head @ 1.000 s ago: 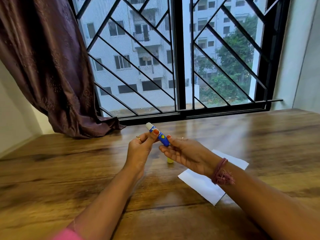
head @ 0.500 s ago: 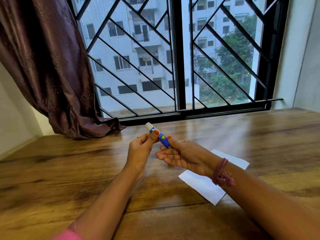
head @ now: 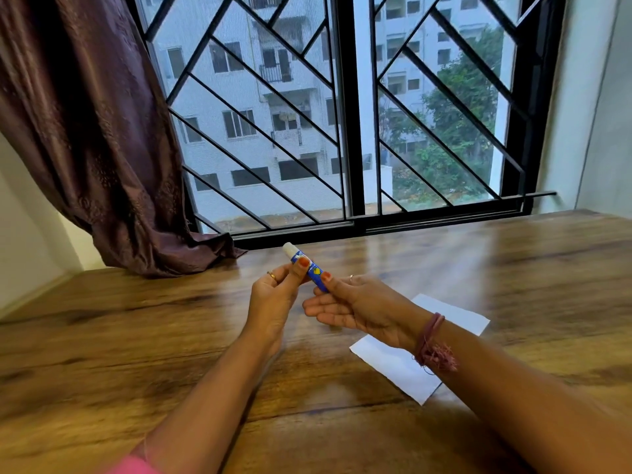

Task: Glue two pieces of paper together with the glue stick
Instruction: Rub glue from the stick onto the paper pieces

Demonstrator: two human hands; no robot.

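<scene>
Nearest: bare stretch of wooden counter [head: 102, 354], both forearms crossing it. White paper [head: 455, 316] lies flat on counter under right wrist, partly covered; we see one sheet outline only and cannot tell whether a 2nd lies beneath.

Mid: left hand [head: 273, 295] pinches upper barrel of the glue stick [head: 309, 268] w/ thumb and curled fingers. Right hand [head: 355, 302] holds lower end, thumb on barrel, other fingers mostly extended below. Stick is raised above counter, tilted, white tip pointing up-left, away from paper. We judge no glue applied yet.

Far: brown curtain [head: 85, 131] at left, grilled window [head: 345, 114] behind.

Risks, in our judgement: two-hand grip is light at the base, so twisting could slip the stick. Right forearm resting over paper could drag or crease the sheet when the arm moves.
</scene>
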